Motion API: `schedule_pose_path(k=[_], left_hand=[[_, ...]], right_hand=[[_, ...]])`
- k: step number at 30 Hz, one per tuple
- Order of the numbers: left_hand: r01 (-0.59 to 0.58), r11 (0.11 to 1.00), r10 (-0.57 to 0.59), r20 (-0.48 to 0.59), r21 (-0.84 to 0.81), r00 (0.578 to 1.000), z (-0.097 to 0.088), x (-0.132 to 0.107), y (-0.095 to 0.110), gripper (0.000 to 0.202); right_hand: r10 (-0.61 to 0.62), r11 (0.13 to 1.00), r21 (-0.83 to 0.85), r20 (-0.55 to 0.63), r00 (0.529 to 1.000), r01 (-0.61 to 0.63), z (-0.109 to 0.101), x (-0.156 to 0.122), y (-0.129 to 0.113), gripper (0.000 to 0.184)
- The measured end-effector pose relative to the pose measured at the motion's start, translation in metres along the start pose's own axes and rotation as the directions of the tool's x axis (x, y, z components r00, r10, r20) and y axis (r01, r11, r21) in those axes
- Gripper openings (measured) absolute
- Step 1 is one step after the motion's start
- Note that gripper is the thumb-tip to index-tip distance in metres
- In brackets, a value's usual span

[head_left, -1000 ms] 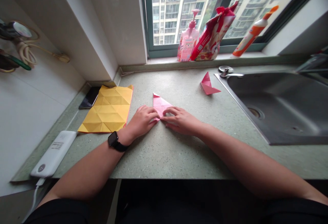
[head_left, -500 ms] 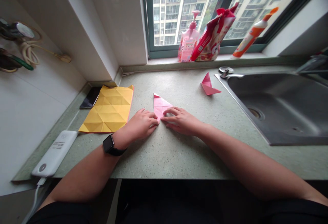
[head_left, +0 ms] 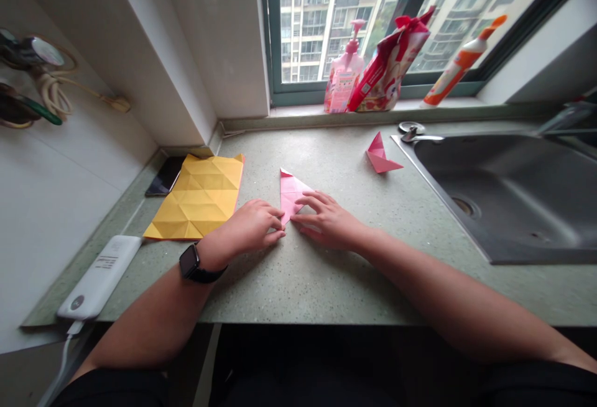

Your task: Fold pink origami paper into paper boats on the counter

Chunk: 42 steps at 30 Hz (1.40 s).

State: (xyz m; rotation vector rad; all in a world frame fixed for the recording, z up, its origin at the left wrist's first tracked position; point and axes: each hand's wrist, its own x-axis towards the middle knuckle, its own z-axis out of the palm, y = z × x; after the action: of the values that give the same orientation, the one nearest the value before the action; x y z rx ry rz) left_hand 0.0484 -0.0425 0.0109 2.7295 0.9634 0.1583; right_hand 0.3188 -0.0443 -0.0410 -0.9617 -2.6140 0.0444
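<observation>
The right-hand grip (head_left: 329,220) is hiding part of the pink folded-paper triangle (head_left: 290,188). The yellow creased paper sheet (head_left: 200,199) is partly covering the black flat phone (head_left: 162,178). The right edge is cropping the grey steel sink (head_left: 508,189). Print on the white rectangular power bank (head_left: 96,283) is appearing illegibly small.

One sink (head_left: 527,208) — left of it two hands (head_left: 254,224) (head_left: 333,222), two pink papers (head_left: 291,191) (head_left: 382,158), one yellow sheet (head_left: 198,201), one phone (head_left: 163,177), one power bank (head_left: 100,278) — beyond it two bottles (head_left: 344,82) (head_left: 452,73), one bag (head_left: 392,68).
</observation>
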Motion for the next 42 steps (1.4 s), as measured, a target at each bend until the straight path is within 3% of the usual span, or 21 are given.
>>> schedule_pose_path(k=[6,12,24,32,37,42], left_hand=[[-0.015,1.000,0.015,0.011,0.001,1.000,0.001,0.000,-0.002,0.018],[-0.034,0.999,0.034,0.008,-0.011,0.999,-0.001,0.000,-0.002,0.018],[-0.048,0.999,0.047,-0.046,-0.022,0.998,0.004,0.002,-0.006,0.020],[-0.045,0.997,0.053,-0.137,0.055,0.989,0.009,0.007,-0.001,0.013],[-0.119,0.993,0.119,-0.202,0.014,0.972,0.023,0.011,0.002,0.012],[-0.196,0.980,0.190,-0.169,-0.020,0.967,0.027,0.011,0.004,0.010]], right_hand=[[-0.049,0.998,0.035,0.018,0.999,0.049,0.004,0.003,-0.010,0.026],[0.000,1.000,0.012,0.021,1.000,-0.001,0.004,0.003,-0.008,0.026],[0.153,0.988,-0.020,-0.101,0.983,-0.156,0.003,0.000,0.023,0.018],[0.243,0.969,0.083,-0.175,0.954,-0.232,0.008,-0.001,0.046,0.038],[0.304,0.952,0.068,-0.171,0.937,-0.297,0.008,-0.002,0.051,0.040],[0.357,0.934,0.016,-0.135,0.924,-0.358,0.008,0.000,0.051,0.043]])
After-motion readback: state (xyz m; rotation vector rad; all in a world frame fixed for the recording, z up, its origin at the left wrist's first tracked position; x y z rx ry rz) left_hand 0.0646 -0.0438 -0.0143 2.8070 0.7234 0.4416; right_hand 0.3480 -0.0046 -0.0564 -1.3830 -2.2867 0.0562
